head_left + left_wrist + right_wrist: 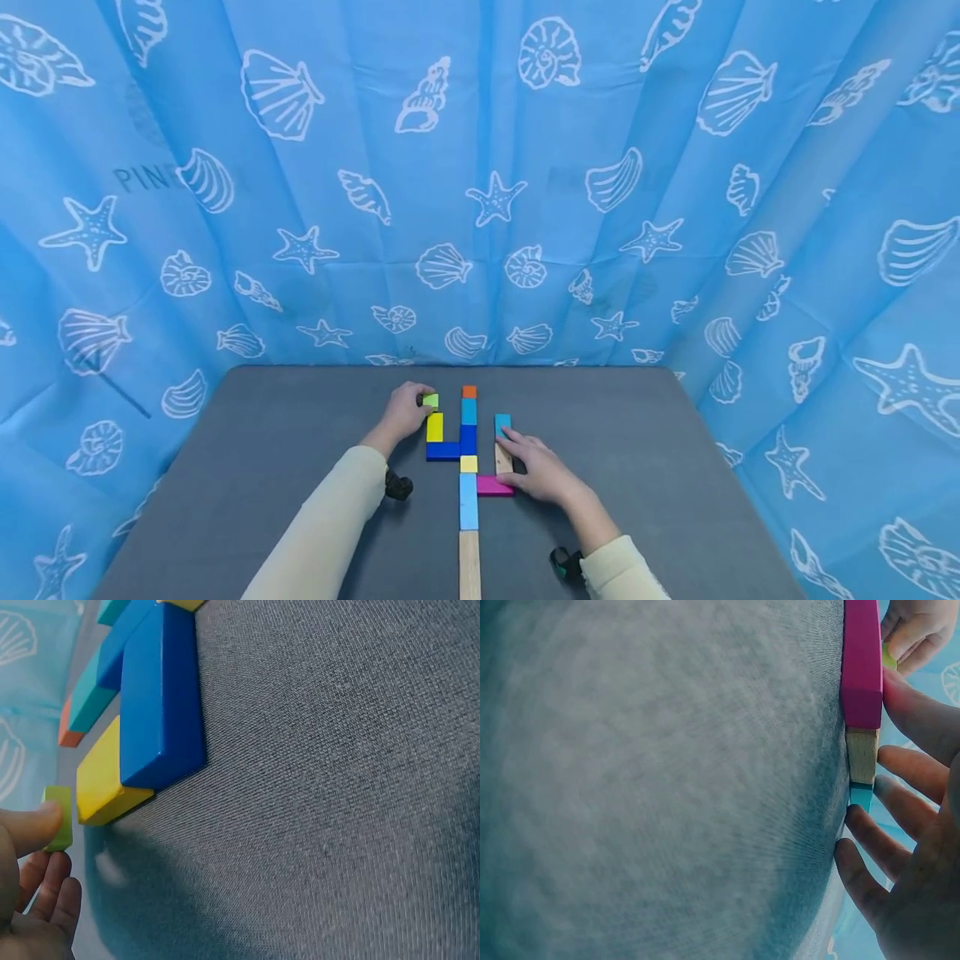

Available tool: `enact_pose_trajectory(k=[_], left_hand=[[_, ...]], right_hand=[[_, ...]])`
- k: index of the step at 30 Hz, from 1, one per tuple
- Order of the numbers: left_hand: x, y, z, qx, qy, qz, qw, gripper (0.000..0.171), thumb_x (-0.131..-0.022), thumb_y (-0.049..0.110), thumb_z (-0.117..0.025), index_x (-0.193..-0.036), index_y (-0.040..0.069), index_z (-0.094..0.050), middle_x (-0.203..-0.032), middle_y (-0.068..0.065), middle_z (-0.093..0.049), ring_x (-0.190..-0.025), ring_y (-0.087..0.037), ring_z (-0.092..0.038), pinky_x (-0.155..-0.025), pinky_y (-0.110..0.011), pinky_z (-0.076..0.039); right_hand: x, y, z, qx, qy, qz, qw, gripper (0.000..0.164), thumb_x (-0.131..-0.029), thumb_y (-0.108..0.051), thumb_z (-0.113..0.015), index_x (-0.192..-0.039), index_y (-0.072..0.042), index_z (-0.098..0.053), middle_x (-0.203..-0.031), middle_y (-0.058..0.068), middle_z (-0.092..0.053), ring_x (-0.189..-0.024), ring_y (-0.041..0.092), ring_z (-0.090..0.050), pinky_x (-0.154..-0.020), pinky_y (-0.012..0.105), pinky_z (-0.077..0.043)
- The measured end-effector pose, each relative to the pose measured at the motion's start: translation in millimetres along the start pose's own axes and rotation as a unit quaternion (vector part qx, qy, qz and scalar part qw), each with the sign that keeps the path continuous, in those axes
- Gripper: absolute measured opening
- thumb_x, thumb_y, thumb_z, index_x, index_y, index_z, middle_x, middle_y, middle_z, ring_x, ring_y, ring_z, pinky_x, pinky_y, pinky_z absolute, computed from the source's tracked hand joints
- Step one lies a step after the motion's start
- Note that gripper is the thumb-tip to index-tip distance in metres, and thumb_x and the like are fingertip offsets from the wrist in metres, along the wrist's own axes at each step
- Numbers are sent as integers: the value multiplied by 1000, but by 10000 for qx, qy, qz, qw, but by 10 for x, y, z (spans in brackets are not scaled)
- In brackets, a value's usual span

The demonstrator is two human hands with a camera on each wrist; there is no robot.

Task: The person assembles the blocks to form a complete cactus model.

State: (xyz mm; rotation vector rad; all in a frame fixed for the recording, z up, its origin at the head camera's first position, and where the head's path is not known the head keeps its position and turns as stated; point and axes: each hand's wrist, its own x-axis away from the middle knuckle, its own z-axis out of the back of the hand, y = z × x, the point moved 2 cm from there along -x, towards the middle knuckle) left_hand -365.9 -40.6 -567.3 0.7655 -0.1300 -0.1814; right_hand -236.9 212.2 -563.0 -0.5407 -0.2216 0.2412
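My left hand [403, 412] pinches a small lime-green block [58, 817] between thumb and fingers. That block is just beyond the far end of a yellow block [435, 427]; in the left wrist view a small gap parts them. A dark blue block [442, 452] joins the yellow one to a central column. On the other side, my right hand [542, 469] rests its spread, fairly straight fingers along a natural wood block [862, 755] and a light blue block [502, 421] beyond it. Its thumb is by the magenta block [495, 487], which reaches from the column to the wood block.
Down the middle runs a column of blocks: orange [469, 392], teal [468, 411], dark blue [468, 438], pale yellow [468, 464], light blue [468, 502] and long wood [469, 567]. They lie on a grey table [637, 433]; a blue shell-print curtain [495, 317] hangs behind it.
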Motion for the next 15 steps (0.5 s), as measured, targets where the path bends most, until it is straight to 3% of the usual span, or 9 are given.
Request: enact_pose_trajectory(k=[15], left_hand=[[4, -60, -42, 132, -396, 106, 9991, 35, -97, 11, -65, -132, 7, -66, -133, -17, -58, -108, -29, -58, -97, -48, -52]], right_hand=[[-7, -31, -1, -30, 58, 54, 10000, 72, -93, -45, -71, -153, -16, -45, -165, 6, -33, -148, 39, -33, -112, 62, -34]])
